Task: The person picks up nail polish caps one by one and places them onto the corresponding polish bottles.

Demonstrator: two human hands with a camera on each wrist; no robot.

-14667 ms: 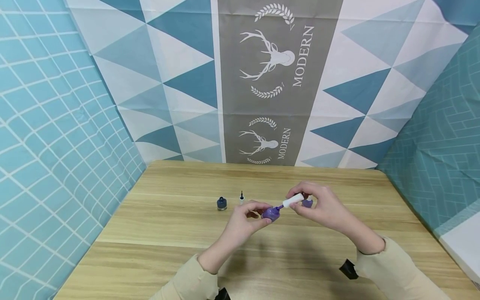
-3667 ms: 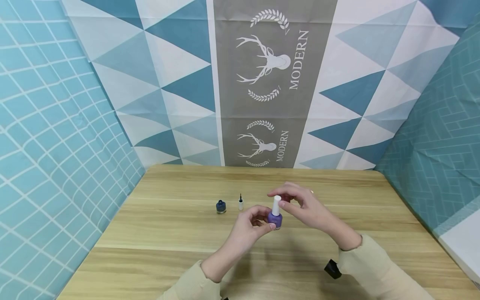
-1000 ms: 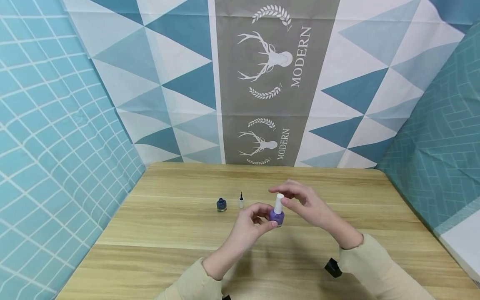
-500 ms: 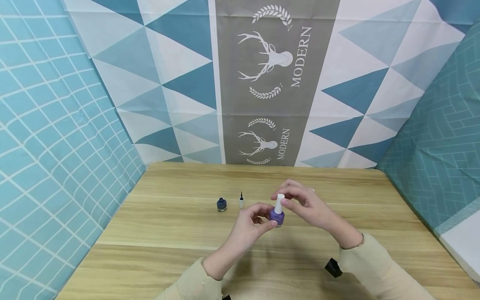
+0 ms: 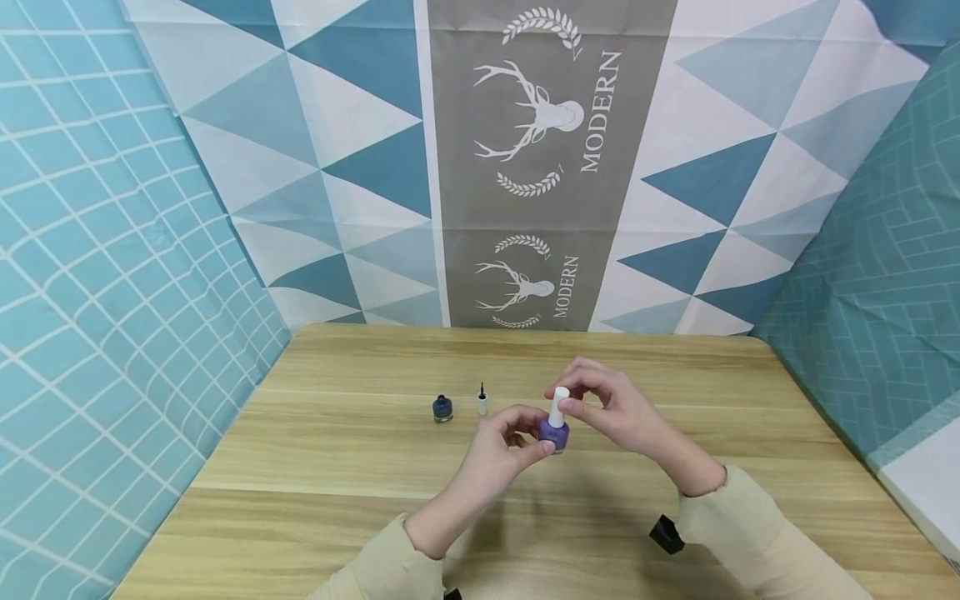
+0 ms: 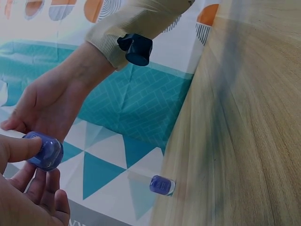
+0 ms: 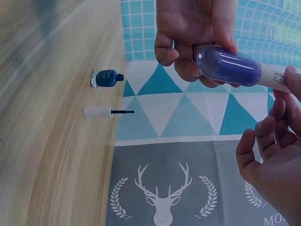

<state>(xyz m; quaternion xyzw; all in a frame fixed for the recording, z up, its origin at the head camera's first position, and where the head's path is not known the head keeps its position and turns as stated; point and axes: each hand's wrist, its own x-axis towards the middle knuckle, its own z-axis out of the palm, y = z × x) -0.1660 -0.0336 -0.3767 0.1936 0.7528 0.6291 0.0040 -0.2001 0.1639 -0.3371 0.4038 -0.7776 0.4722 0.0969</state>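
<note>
A purple nail polish bottle with a white cap is held above the table, tilted slightly. My left hand grips its glass body between thumb and fingers. At the cap, my right hand pinches the white sides with thumb and index finger. The cap sits on the bottle's neck in the right wrist view. An uncapped dark blue nail polish bottle stands on the table to the left. Beside it a white brush cap stands with its dark brush pointing up.
A second purple nail polish bottle stands on the wooden table, hidden behind my right hand in the head view. Patterned cloth walls enclose the back and sides. A white surface lies at the right edge.
Earliest, the cap with its purple brush was drawn out of the bottle; now it sits on the neck. Over the last second my right fingers shifted and came together on the cap.
</note>
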